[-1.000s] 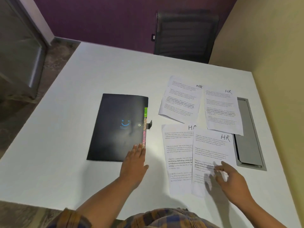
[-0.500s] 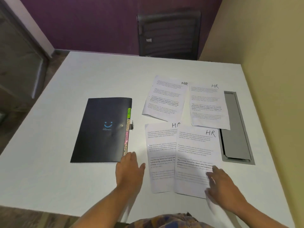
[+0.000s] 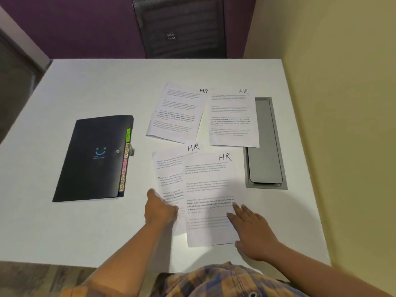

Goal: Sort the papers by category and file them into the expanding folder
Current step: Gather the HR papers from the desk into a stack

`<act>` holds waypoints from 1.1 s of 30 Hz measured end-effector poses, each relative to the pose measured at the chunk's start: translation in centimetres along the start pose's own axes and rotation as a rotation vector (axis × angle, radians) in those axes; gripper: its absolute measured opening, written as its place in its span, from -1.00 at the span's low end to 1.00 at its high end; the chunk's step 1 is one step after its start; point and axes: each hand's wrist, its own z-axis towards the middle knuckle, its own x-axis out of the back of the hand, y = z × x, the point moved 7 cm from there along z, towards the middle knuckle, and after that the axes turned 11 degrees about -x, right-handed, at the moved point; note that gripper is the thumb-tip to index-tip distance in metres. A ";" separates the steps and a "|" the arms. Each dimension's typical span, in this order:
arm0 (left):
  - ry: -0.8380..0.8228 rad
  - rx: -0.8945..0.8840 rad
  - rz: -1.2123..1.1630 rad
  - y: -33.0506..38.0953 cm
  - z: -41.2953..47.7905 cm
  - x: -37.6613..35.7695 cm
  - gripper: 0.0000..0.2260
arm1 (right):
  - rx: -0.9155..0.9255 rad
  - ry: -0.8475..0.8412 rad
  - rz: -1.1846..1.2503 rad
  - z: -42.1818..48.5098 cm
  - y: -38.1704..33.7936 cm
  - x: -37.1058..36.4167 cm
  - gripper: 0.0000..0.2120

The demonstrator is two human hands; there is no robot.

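Several printed sheets marked "HR" lie on the white table (image 3: 85, 93). Two sit further back: a tilted one (image 3: 175, 112) and another (image 3: 232, 118) to its right. Two nearer ones overlap: the under sheet (image 3: 167, 174) and the top sheet (image 3: 207, 189). My left hand (image 3: 159, 209) rests on the under sheet's lower left edge, fingers curled at that edge. My right hand (image 3: 250, 228) lies flat on the top sheet's lower right corner, fingers apart. The black expanding folder (image 3: 94, 157) lies closed to the left, coloured index tabs (image 3: 125, 159) along its right edge.
A grey cable hatch (image 3: 264, 144) is set into the table at the right, partly under the far right sheet. A dark chair (image 3: 180, 26) stands behind the table. A yellow wall (image 3: 342, 103) runs close along the right side.
My left hand has left the folder's lower right corner and moved right onto the under sheet. My right hand stays on the top sheet. The view has shifted.
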 end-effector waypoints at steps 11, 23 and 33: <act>-0.063 -0.074 -0.119 3.2 -3.6 -2.0 -0.86 | 0.098 0.019 0.290 0.3 0.8 1.9 -0.47; -0.117 -0.096 -0.581 4.1 -4.2 0.1 -0.85 | -0.369 0.208 1.322 0.5 6.6 7.5 -0.88; -0.175 -0.124 -0.626 4.8 0.3 5.1 -0.80 | -0.297 0.274 1.654 -2.0 2.9 14.7 -0.86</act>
